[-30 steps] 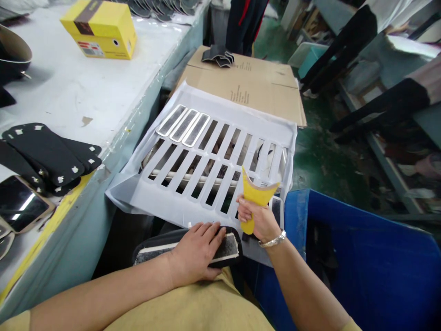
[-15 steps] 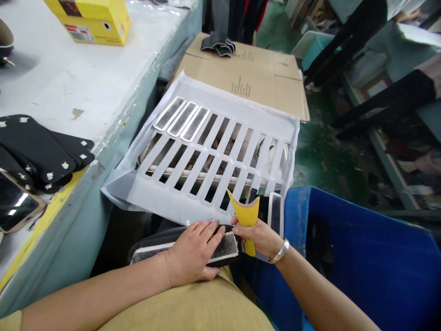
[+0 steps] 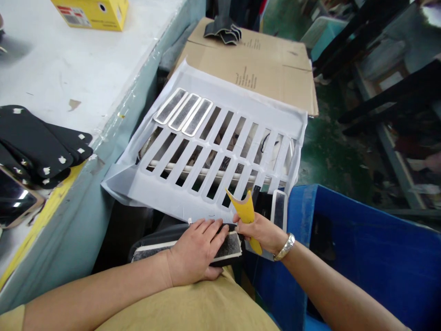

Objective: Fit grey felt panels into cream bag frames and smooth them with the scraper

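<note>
My left hand [image 3: 195, 253] lies across a long black padded piece [image 3: 153, 239] in front of my body, fingers over its top and thumb at the near side. Along that piece runs a dark grey strip with a pale border [image 3: 229, 247], partly covered by the hand. My right hand [image 3: 267, 233], closed at the piece's right end, grips a yellow curved piece [image 3: 244, 209] shaped like a shoehorn. The yellow piece stands up at a tilt. Whether the right fingertips also pinch the black piece, I cannot tell.
A slotted white sheet [image 3: 165, 197] lies beyond my hands, with three bordered strips [image 3: 185, 111] at its upper left. Another strip [image 3: 279, 209] is near the blue bin [image 3: 365, 257]. Flat cardboard [image 3: 275, 69] lies behind. Black panels [image 3: 37, 138] rest on the left table [image 3: 113, 69].
The yellow piece has turned and tilted slightly in my right hand, its lower end shifting right. My left hand stays on the black piece. The whole view has shifted a little.
</note>
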A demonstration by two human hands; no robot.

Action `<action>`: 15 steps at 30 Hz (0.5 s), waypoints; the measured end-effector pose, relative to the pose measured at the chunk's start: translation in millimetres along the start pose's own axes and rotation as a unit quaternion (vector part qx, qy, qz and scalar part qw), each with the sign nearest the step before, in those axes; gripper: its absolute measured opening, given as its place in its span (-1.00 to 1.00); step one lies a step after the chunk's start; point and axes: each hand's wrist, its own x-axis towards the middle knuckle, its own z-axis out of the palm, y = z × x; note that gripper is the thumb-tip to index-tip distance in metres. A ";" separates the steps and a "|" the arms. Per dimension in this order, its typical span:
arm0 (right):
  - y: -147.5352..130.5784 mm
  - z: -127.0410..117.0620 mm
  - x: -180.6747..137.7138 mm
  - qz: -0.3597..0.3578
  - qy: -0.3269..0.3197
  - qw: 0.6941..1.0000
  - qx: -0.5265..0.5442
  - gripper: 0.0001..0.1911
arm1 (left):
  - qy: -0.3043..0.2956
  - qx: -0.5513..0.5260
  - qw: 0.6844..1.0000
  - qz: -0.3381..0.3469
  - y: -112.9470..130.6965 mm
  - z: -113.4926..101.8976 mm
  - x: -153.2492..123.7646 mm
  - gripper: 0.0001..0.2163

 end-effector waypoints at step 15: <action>-0.2 0.4 1.4 0.027 -0.017 0.999 0.023 -0.79 | -0.022 0.020 1.000 0.000 4.6 -3.3 0.9 -0.24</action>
